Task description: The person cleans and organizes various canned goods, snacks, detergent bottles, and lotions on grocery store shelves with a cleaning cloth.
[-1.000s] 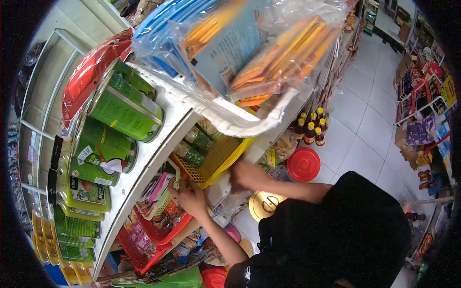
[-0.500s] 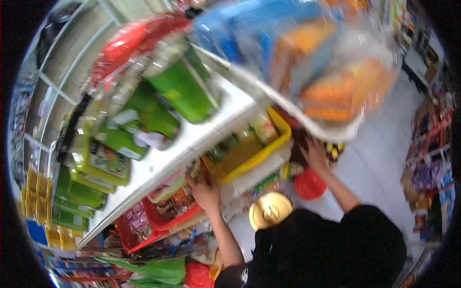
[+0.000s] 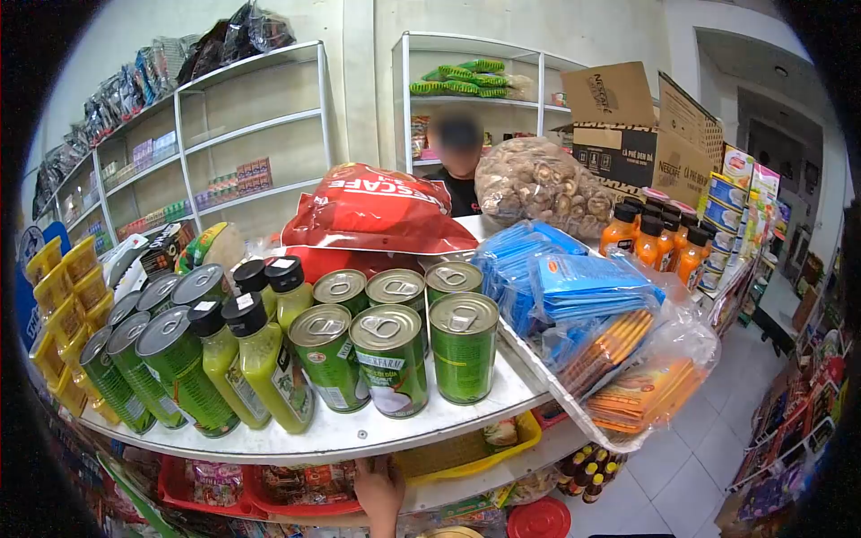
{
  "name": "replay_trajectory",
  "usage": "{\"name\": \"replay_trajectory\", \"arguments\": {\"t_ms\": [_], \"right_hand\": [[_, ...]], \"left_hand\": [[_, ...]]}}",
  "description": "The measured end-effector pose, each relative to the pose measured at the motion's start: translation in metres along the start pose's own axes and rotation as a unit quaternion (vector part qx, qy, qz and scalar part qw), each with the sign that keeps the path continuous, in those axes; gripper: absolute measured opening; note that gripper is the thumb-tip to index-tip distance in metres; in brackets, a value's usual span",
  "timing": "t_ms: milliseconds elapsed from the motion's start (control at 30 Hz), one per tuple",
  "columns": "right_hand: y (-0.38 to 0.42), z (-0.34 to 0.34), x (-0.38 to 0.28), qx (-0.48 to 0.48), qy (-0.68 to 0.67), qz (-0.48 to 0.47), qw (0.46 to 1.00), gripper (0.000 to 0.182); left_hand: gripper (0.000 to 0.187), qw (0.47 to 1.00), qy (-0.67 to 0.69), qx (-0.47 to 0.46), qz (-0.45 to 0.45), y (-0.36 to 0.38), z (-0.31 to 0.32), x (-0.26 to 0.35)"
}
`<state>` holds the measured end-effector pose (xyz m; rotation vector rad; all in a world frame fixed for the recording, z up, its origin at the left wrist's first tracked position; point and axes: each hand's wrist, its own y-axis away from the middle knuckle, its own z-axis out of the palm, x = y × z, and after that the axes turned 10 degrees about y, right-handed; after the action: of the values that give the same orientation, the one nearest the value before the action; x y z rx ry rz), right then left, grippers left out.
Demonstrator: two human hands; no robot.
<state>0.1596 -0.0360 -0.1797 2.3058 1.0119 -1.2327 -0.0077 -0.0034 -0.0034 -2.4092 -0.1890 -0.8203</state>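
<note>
Just below the front edge of the white surface (image 3: pixel 511 390), the left hand (image 3: pixel 379 489) reaches in between the red basket (image 3: pixel 314 509) and the yellow basket (image 3: pixel 484 464). Its forearm comes up from the bottom of the view and its fingers point forward, their tips at the underside of the edge; whether they grip anything cannot be told. The right hand is out of view, so its state cannot be told either.

Both baskets sit on the shelf under the surface. The red basket has its long axis running left to right, with small packets (image 3: pixel 308 480) inside, and its right end is beside the left hand. The yellow basket also lies lengthwise along the shelf, its front rim slanting upward to the right, its left end near the same hand.

On the surface, green cans (image 3: pixel 387 363) stand upright in rows, next to bottles with black caps (image 3: pixel 280 386). A red bag (image 3: pixel 381 211) lies behind the cans. To the right, blue packets (image 3: pixel 592 282) and orange packets (image 3: pixel 641 394) rest in clear plastic, the orange ones nearer the camera. Another person (image 3: pixel 464 193) is behind the surface.
</note>
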Motion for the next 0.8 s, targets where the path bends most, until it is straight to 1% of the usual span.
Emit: {"name": "replay_trajectory", "arguments": {"t_ms": [33,67,100,133,167,233,267,300,333,433,467,500,533,567,600,633,667,800], "right_hand": [[0.006,0.000,0.014,-0.011,-0.030,-0.028,0.999,0.030],[0.010,-0.002,0.029,-0.013,-0.055,-0.050,0.997,0.030],[0.013,-0.108,-0.090,-0.078,0.024,0.071,0.994,0.030],[0.017,-0.161,-0.130,-0.058,0.021,0.133,0.989,0.030],[0.023,-0.180,-0.118,-0.005,-0.040,0.139,0.990,0.032],[0.022,-0.218,-0.115,0.096,-0.064,0.155,0.981,0.040],[0.015,-0.222,-0.113,0.208,0.049,0.152,0.965,0.038],[0.004,-0.224,-0.112,0.316,0.159,0.143,0.924,0.036],[-0.005,-0.225,-0.109,0.416,0.264,0.130,0.861,0.034],[-0.016,-0.203,-0.072,0.335,0.273,0.136,0.892,0.038],[-0.018,-0.197,-0.067,0.271,0.452,0.066,0.847,0.041],[-0.017,-0.178,-0.039,0.323,0.374,0.073,0.866,0.036],[-0.017,-0.167,-0.012,0.367,0.374,0.041,0.851,0.036],[-0.018,-0.159,0.009,0.410,0.373,0.009,0.833,0.035],[-0.020,-0.152,0.021,0.429,0.342,-0.003,0.836,0.034],[-0.023,-0.145,0.031,0.447,0.309,-0.016,0.839,0.032],[-0.018,-0.142,0.044,0.391,0.282,-0.023,0.876,0.037],[-0.038,-0.155,0.024,0.381,0.302,0.020,0.874,0.036]], "left_hand": [[0.041,0.999,0.018,-0.035,-0.037,0.000,0.002,-0.001],[0.035,1.000,-0.001,-0.007,0.000,-0.001,0.002,0.001],[0.029,0.999,-0.022,0.020,0.035,-0.003,0.001,0.006],[0.023,0.996,-0.043,0.047,0.070,-0.002,-0.001,0.007],[0.024,0.996,-0.041,0.036,0.065,0.000,-0.001,0.004],[0.025,0.998,-0.033,0.018,0.057,0.000,0.003,0.000],[0.026,0.999,-0.021,0.017,0.044,-0.001,0.005,0.001],[0.027,0.999,-0.010,0.018,0.032,-0.001,0.005,0.002],[0.028,1.000,-0.001,0.018,0.021,-0.002,0.006,0.002],[0.031,0.997,-0.022,-0.029,0.064,-0.003,0.012,-0.009],[0.031,0.981,-0.120,0.035,0.149,-0.005,0.012,-0.007],[0.036,0.991,-0.102,-0.079,-0.019,0.005,0.013,-0.008],[0.036,0.992,-0.099,-0.074,0.026,0.005,0.018,-0.011],[0.036,0.991,-0.095,-0.068,0.070,-0.003,0.010,0.000],[0.035,0.987,-0.091,-0.062,0.114,-0.011,0.003,0.011],[0.035,0.987,-0.084,-0.058,0.122,-0.015,0.002,0.013],[0.035,0.988,-0.078,-0.057,0.117,-0.022,0.002,0.014],[0.035,0.992,-0.074,-0.051,0.091,-0.037,0.006,0.012]]}}
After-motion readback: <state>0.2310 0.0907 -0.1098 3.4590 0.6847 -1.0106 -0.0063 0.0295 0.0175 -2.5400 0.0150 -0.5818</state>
